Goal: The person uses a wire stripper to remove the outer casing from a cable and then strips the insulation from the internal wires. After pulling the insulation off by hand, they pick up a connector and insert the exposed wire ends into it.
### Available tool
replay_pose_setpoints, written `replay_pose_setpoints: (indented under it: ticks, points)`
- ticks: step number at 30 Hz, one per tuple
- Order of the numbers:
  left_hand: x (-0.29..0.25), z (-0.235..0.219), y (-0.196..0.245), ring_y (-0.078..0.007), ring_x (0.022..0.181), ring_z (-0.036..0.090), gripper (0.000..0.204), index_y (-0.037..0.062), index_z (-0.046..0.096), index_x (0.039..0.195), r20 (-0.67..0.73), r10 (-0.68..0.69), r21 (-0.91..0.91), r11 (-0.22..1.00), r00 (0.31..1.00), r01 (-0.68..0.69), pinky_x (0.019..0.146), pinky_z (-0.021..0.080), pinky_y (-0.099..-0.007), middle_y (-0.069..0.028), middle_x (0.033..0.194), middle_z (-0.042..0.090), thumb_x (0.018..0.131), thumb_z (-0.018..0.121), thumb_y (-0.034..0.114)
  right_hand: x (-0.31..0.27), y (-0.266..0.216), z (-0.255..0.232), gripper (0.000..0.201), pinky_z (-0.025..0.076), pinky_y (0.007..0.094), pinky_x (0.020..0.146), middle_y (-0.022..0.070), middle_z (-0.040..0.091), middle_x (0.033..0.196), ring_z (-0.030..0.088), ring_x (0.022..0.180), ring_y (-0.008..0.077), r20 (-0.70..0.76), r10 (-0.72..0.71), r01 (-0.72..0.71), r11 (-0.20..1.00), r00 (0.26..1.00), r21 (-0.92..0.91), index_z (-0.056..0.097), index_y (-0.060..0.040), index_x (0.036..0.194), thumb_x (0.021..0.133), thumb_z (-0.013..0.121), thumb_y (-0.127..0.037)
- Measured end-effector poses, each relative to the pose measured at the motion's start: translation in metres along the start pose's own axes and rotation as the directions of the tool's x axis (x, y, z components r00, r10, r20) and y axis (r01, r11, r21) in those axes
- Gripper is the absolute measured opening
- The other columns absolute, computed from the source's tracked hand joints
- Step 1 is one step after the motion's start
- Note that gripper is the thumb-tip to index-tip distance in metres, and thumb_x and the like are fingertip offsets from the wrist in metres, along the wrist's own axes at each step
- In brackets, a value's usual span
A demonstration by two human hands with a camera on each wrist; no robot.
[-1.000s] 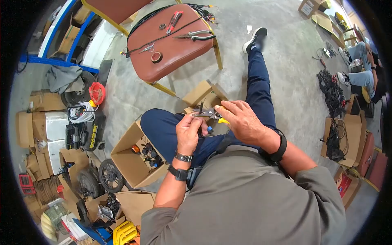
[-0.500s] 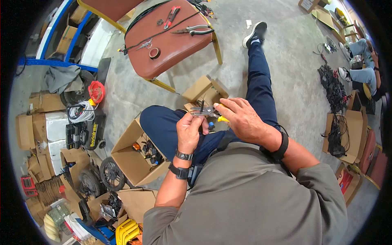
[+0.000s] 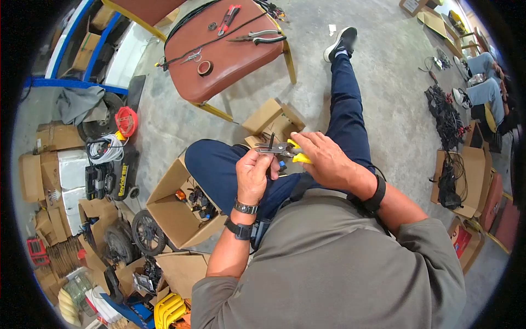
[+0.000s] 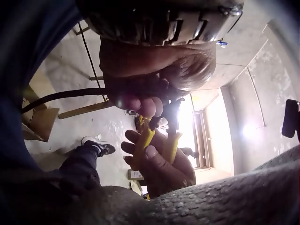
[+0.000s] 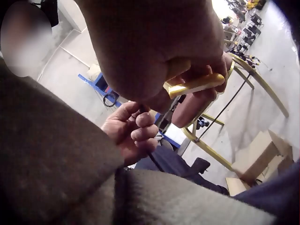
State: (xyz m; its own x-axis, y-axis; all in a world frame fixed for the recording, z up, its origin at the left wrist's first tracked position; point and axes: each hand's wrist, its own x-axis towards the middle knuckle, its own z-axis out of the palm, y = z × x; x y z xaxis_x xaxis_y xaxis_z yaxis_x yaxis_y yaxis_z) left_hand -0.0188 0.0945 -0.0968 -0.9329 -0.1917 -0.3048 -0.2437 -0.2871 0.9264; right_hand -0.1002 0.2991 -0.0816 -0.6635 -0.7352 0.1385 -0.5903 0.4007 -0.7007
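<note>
In the head view the right hand (image 3: 329, 162) grips a tool with yellow handles (image 3: 301, 158) and a grey metal head (image 3: 280, 149). The left hand (image 3: 253, 176) pinches a thin black cable right beside the tool's head; the cable's upper end (image 3: 272, 137) sticks up past it. From the left wrist view, the black cable (image 4: 65, 95) runs off to the side from the left fingers, and the right hand (image 4: 165, 171) is wrapped round the yellow handles. In the right wrist view, the left hand (image 5: 133, 131) holds the cable with curled fingers.
A red-brown chair (image 3: 219, 66) bears pliers (image 3: 257, 38), a red cutter (image 3: 229, 20), small scissors and a tape roll. An open carton (image 3: 178, 216) with parts stands by the bent knee; a smaller carton (image 3: 266, 116) lies ahead. Black cables (image 3: 442, 118) lie at the right.
More of the yellow handles shows in the right hand, and they look spread wider than before. The left hand keeps its pinch on the cable. The head view has shifted slightly.
</note>
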Motion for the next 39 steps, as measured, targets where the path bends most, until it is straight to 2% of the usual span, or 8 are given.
replay_pose_setpoints:
  ticks: [1,4,10,16,25,31,34,39]
  points:
    - [0.000,0.001,0.000,-0.0126,0.058,0.057,0.018,-0.0012,0.066,0.100,-0.001,-0.002,-0.008,1.000,1.000,0.002,0.054,0.046,-0.0252,-0.0073,0.073,0.064,0.100,0.057,0.014,0.000,0.001,0.001,0.061,0.045,0.0451,0.098,0.0227,0.060,0.118,0.057,0.111,0.0382,-0.003,0.018,-0.018,1.000,1.000,0.004,0.047,0.0051,0.138,0.082,0.069,-0.006]
    - [0.000,0.002,-0.001,-0.0112,0.058,0.056,0.018,-0.0015,0.066,0.099,0.004,-0.001,-0.015,1.000,1.000,0.001,0.055,0.047,-0.0248,-0.0063,0.073,0.064,0.100,0.057,0.013,0.001,0.003,-0.001,0.061,0.045,0.0457,0.095,0.0222,0.061,0.118,0.058,0.111,0.0379,0.121,0.092,-0.095,0.995,0.988,0.015,0.045,0.0050,0.138,0.084,0.068,-0.008]
    - [-0.001,-0.001,-0.006,-0.0130,0.059,0.057,0.018,-0.0015,0.067,0.101,0.016,0.014,0.032,0.999,1.000,-0.015,0.056,0.046,-0.0260,-0.0076,0.073,0.064,0.100,0.059,0.015,0.000,0.004,0.000,0.060,0.044,0.0462,0.094,0.0211,0.062,0.120,0.060,0.109,0.0358,0.088,0.027,-0.010,0.982,0.996,-0.188,0.046,0.0046,0.138,0.082,0.063,-0.005]
    - [0.000,-0.002,-0.005,-0.0133,0.060,0.059,0.017,-0.0021,0.068,0.098,0.000,0.036,0.063,0.997,0.999,-0.036,0.056,0.047,-0.0266,-0.0079,0.073,0.065,0.099,0.060,0.013,0.000,0.001,0.000,0.060,0.043,0.0447,0.093,0.0199,0.064,0.120,0.062,0.106,0.0341,0.148,0.054,-0.021,0.977,0.988,-0.214,0.045,0.0053,0.139,0.083,0.062,-0.006]
    - [-0.002,0.000,-0.002,-0.0126,0.059,0.060,0.015,-0.0014,0.067,0.092,-0.050,0.049,0.125,0.991,0.998,-0.042,0.056,0.048,-0.0265,-0.0072,0.073,0.066,0.098,0.062,0.012,-0.002,-0.004,0.001,0.059,0.045,0.0448,0.090,0.0230,0.063,0.120,0.062,0.104,0.0362,0.164,0.053,-0.027,0.987,0.985,-0.157,0.043,0.0067,0.140,0.088,0.064,-0.013]
    - [-0.002,-0.001,-0.004,-0.0118,0.059,0.060,0.016,-0.0006,0.067,0.092,-0.056,0.039,0.112,0.993,0.998,-0.033,0.056,0.048,-0.0262,-0.0069,0.074,0.067,0.099,0.062,0.013,0.002,-0.010,-0.004,0.055,0.049,0.0467,0.084,0.0232,0.061,0.105,0.062,0.099,0.0393,0.233,0.149,-0.135,0.988,0.961,-0.073,0.045,0.0030,0.135,0.087,0.068,-0.012]
    - [-0.001,0.000,-0.002,-0.0121,0.060,0.060,0.016,-0.0009,0.067,0.092,-0.054,0.040,0.096,0.995,0.998,-0.035,0.057,0.048,-0.0264,-0.0072,0.075,0.067,0.099,0.062,0.013,0.001,-0.004,0.002,0.052,0.049,0.0436,0.086,0.0213,0.059,0.107,0.060,0.099,0.0396,0.196,0.166,-0.182,0.981,0.966,0.062,0.047,-0.0003,0.134,0.087,0.069,-0.008]
    - [0.002,-0.002,-0.002,-0.0096,0.062,0.061,0.012,-0.0008,0.067,0.097,-0.039,0.056,-0.011,0.998,0.998,-0.056,0.058,0.049,-0.0228,-0.0065,0.079,0.069,0.098,0.065,0.011,0.004,0.002,0.004,0.047,0.048,0.0454,0.083,0.0204,0.057,0.104,0.059,0.095,0.0392,0.144,0.110,-0.124,0.988,0.983,0.092,0.049,0.0000,0.131,0.089,0.069,-0.009]
